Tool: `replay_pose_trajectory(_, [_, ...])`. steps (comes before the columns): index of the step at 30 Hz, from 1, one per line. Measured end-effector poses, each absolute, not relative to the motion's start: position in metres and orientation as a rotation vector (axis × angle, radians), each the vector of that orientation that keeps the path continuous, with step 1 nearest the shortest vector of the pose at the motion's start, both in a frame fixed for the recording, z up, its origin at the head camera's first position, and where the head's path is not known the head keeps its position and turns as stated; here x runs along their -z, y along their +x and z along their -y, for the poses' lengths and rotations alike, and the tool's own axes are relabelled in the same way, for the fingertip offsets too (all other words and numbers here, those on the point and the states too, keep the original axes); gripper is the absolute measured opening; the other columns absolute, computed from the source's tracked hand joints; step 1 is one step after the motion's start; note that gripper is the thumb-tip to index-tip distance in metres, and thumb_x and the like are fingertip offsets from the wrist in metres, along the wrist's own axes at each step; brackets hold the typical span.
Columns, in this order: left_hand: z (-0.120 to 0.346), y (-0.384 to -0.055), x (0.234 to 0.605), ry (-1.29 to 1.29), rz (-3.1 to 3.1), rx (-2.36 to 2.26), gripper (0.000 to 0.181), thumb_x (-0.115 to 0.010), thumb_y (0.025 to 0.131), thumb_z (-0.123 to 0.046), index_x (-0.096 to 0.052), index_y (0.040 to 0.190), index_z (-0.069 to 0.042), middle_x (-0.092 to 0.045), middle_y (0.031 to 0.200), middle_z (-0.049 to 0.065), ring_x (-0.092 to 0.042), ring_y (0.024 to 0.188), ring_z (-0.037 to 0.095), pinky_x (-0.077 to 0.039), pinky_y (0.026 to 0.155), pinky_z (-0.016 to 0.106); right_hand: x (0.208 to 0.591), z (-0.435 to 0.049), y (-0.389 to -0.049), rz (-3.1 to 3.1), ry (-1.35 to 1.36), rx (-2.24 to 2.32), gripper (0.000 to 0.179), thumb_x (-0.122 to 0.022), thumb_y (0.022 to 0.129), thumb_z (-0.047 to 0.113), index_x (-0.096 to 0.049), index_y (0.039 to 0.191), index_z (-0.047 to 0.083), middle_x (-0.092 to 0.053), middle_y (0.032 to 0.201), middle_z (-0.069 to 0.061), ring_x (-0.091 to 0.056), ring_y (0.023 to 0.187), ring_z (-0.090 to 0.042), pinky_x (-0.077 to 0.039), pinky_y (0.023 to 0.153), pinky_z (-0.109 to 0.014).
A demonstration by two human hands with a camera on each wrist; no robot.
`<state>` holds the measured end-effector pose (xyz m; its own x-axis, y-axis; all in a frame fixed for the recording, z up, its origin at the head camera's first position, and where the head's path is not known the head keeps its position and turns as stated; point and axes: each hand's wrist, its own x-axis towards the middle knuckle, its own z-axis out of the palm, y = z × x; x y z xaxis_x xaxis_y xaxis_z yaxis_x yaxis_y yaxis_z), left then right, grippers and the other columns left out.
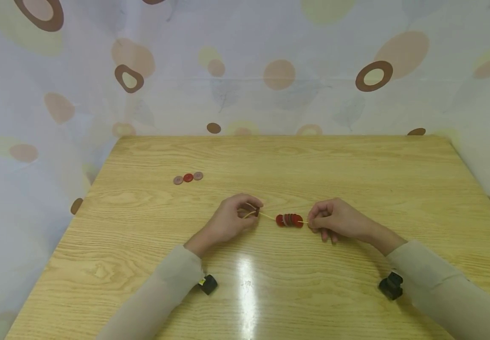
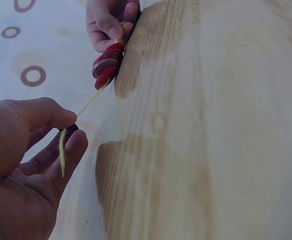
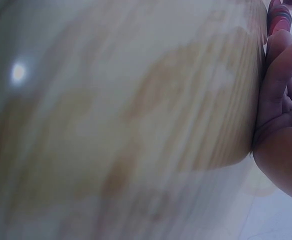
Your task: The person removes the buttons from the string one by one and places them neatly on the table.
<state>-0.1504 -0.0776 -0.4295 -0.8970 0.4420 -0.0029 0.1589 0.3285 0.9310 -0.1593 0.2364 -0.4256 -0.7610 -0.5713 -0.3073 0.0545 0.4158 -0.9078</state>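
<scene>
Between thumb and fingertips my left hand (image 1: 233, 217) pinches a dark brown button (image 2: 69, 131) threaded on a yellow string (image 2: 89, 103). A loose tail of the string hangs past this button in the left wrist view. My right hand (image 1: 339, 219) pinches the string at its other side, close beside a row of strung buttons (image 1: 289, 220). These are red, dark and pinkish, stacked face to face on the string between the two hands. The right wrist view shows the red buttons (image 3: 280, 20) just beyond the right fingertips.
Three loose buttons (image 1: 188, 177), two pinkish and one red, lie in a line at the back left of the wooden table (image 1: 313, 283). A patterned cloth (image 1: 245, 61) hangs behind the table. Each sleeve carries a small black camera (image 1: 208, 284) near the wrist.
</scene>
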Motion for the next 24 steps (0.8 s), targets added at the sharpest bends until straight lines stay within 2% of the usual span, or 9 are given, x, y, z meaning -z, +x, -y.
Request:
replay_pose_trajectory(6, [0.0805, -0.1504, 0.4293, 0.548, -2.342, -1.606, 0.030, -0.069, 0.090, 0.006, -0.067, 0.119, -0.002, -0.065, 0.120, 0.011, -0.063, 0.111, 0.024, -0.051, 0.098, 0.034, 0.4264, -0.2362, -0.1597, -2.075, -0.435, 1.371, 0.014, -0.063, 0.098, 0.010, -0.065, 0.099, -0.004, -0.065, 0.080, -0.015, -0.059, 0.055, -0.015, -0.050, 0.044, -0.026])
replay_pose_trajectory(18, [0.0856, -0.1504, 0.4313, 0.540, -2.379, -1.608, 0.030, -0.071, 0.089, 0.006, -0.067, 0.118, -0.002, -0.066, 0.118, 0.010, -0.064, 0.110, 0.023, -0.052, 0.097, 0.033, 0.4258, -0.2360, -0.1597, -2.068, -0.432, 1.381, 0.015, -0.063, 0.098, 0.010, -0.065, 0.099, -0.004, -0.065, 0.080, -0.015, -0.059, 0.055, -0.015, -0.051, 0.044, -0.026])
replay_pose_trajectory(24, [0.0878, -0.1493, 0.4314, 0.516, -2.301, -1.700, 0.031, -0.069, 0.088, 0.011, -0.065, 0.118, 0.004, -0.063, 0.119, 0.016, -0.063, 0.113, 0.028, -0.053, 0.094, 0.029, 0.4258, -0.2362, -0.1597, -2.065, -0.433, 1.383, 0.015, -0.064, 0.098, 0.011, -0.065, 0.099, -0.004, -0.065, 0.080, -0.015, -0.059, 0.054, -0.015, -0.051, 0.044, -0.026])
